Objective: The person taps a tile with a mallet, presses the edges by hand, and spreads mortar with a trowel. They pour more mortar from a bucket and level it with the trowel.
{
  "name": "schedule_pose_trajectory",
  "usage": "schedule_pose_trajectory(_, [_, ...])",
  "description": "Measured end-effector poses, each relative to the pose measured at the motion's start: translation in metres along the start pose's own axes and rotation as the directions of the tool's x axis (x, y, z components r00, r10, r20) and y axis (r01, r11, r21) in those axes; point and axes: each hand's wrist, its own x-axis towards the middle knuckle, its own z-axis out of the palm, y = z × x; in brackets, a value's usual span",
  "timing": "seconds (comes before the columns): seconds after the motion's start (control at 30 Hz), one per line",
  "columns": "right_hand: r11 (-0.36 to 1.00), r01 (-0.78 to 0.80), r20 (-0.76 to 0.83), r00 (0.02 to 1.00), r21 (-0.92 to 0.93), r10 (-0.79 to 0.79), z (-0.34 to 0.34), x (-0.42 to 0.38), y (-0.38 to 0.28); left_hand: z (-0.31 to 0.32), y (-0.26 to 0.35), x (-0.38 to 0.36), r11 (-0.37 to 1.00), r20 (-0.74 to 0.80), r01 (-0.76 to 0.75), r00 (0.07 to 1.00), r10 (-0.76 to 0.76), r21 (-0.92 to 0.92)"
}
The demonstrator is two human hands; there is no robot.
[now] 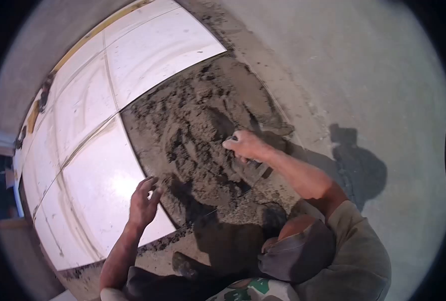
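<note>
My right hand [244, 145] is wrapped round the handle of a trowel, whose dark end shows by the thumb. The grey trowel blade [255, 172] lies low over the mortar, partly hidden by my hand and its shadow. Loose, lumpy grey-brown mortar [195, 135] covers the bare patch in front of me. My left hand [145, 200] hovers near the edge of the nearest white tile [100, 185], fingers bent and apart from the thumb, holding nothing that shows.
Large white tiles [158, 45] with dirty smears border the mortar on the left and far side. A wooden strip [97, 30] runs along their far edge. Bare grey concrete floor [378, 85] spreads to the right, with my shadow on it. My knee [303, 246] is close to the mortar.
</note>
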Motion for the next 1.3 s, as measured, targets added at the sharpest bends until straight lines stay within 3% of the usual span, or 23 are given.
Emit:
schedule_pose_trajectory(0.17, [0.982,-0.045,-0.006,0.999,0.186,0.047,-0.008,-0.045,0.008,-0.006,-0.007,-0.006,1.000,0.021,0.000,1.000,0.000,0.018])
schedule_pose_trajectory(0.27, [0.938,-0.027,-0.091,0.994,0.347,0.062,-0.024,-0.085,0.020,-0.009,-0.003,-0.011,1.000,0.002,-0.017,1.000,0.017,0.022])
schedule_pose_trajectory(0.37, [0.962,-0.002,-0.202,0.978,0.272,0.059,-0.046,-0.131,0.029,-0.010,-0.006,-0.013,0.998,-0.006,-0.054,0.999,0.054,0.033])
schedule_pose_trajectory(0.43, [0.997,0.029,-0.403,0.915,0.075,0.004,-0.058,-0.154,0.041,-0.010,-0.003,-0.014,0.997,-0.018,-0.078,0.997,0.078,0.026])
schedule_pose_trajectory(0.47, [0.997,0.035,-0.407,0.914,0.070,-0.003,-0.060,-0.159,0.048,-0.011,0.001,-0.014,0.997,-0.031,-0.069,0.997,0.069,0.017])
schedule_pose_trajectory(0.5, [0.962,-0.001,-0.572,0.805,-0.273,-0.161,-0.060,-0.160,0.061,-0.012,0.004,-0.014,0.998,-0.042,-0.060,0.997,0.060,0.008])
schedule_pose_trajectory(0.53, [0.817,-0.107,-0.649,0.670,-0.566,-0.361,-0.059,-0.157,0.073,-0.011,0.007,-0.014,0.998,-0.047,-0.064,0.997,0.064,0.010])
schedule_pose_trajectory(0.57, [0.819,-0.105,-0.650,0.668,-0.565,-0.363,-0.055,-0.151,0.083,-0.011,0.010,-0.014,0.998,-0.048,-0.058,0.997,0.059,0.018])
schedule_pose_trajectory(0.67, [0.615,-0.399,-0.654,0.710,-0.680,-0.262,-0.036,-0.123,0.109,-0.008,0.010,-0.016,0.996,-0.032,-0.074,0.997,0.076,0.051])
schedule_pose_trajectory(0.77, [0.612,-0.403,-0.613,0.771,-0.680,-0.173,-0.024,-0.115,0.112,-0.009,0.015,-0.014,0.990,-0.037,-0.114,0.992,0.117,0.082])
schedule_pose_trajectory(0.83, [0.626,-0.427,-0.642,0.751,-0.652,-0.156,-0.026,-0.118,0.124,-0.008,0.015,-0.018,0.990,-0.040,-0.115,0.992,0.118,0.084])
schedule_pose_trajectory(0.9, [0.677,-0.346,-0.652,0.711,-0.649,-0.261,-0.032,-0.141,0.115,-0.006,0.012,-0.015,0.994,-0.049,-0.091,0.994,0.094,0.054])
schedule_pose_trajectory(0.93, [0.700,-0.264,-0.672,0.622,-0.663,-0.402,-0.035,-0.148,0.117,-0.006,0.012,-0.014,0.994,-0.044,-0.091,0.995,0.093,0.054])
schedule_pose_trajectory(0.97, [0.702,-0.268,-0.675,0.623,-0.659,-0.395,-0.040,-0.154,0.110,-0.006,0.014,-0.014,0.994,-0.021,-0.086,0.996,0.087,0.071])
schedule_pose_trajectory(1.03, [0.894,-0.138,-0.772,0.571,-0.427,-0.281,-0.060,-0.161,0.089,-0.004,0.017,-0.010,0.992,0.003,-0.090,0.996,0.090,0.088])
schedule_pose_trajectory(1.1, [0.920,-0.108,-0.792,0.552,-0.377,-0.260,-0.087,-0.158,0.079,-0.002,0.017,-0.008,0.992,0.023,-0.093,0.996,0.092,0.089])
schedule_pose_trajectory(1.17, [0.987,-0.160,-0.681,0.720,0.031,0.137,-0.109,-0.153,0.058,-0.001,0.015,-0.006,0.990,0.007,-0.111,0.994,0.111,0.087])
schedule_pose_trajectory(1.3, [0.955,-0.270,-0.618,0.774,-0.120,0.141,-0.107,-0.110,0.045,-0.003,0.009,-0.011,0.992,-0.026,-0.112,0.993,0.114,0.064])
